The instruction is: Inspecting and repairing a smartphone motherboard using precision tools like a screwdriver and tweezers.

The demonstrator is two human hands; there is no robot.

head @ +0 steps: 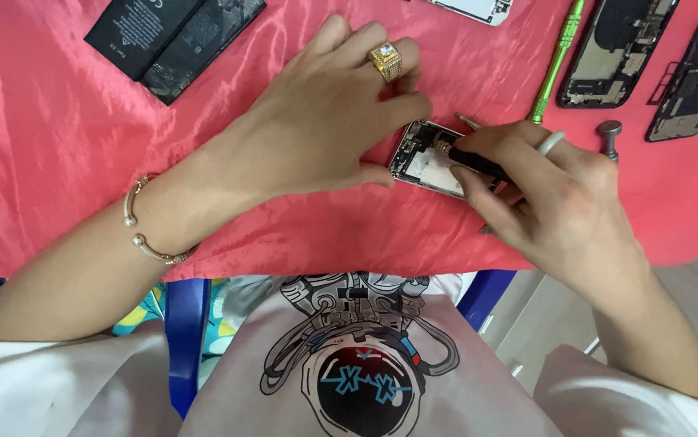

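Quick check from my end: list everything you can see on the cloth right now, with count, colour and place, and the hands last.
opened phone body: 1, silver frame with dark and white insides, centre of the cloth, between the hands
black tool: 1, black, tip on the opened phone body
batteries: 2, black, top left, side by side
green screwdriver: 1, green, top right of centre
phone housings: 2, black, top right
grey knob-headed tool: 1, grey, right of the right hand
white part: 1, white, top edge, cut off
red cloth: 1, red, covers the table
blue chair: 1, blue, under the person
left hand: gold ring, bracelet on the wrist, steadies the phone body
right hand: white ring, grips the black tool
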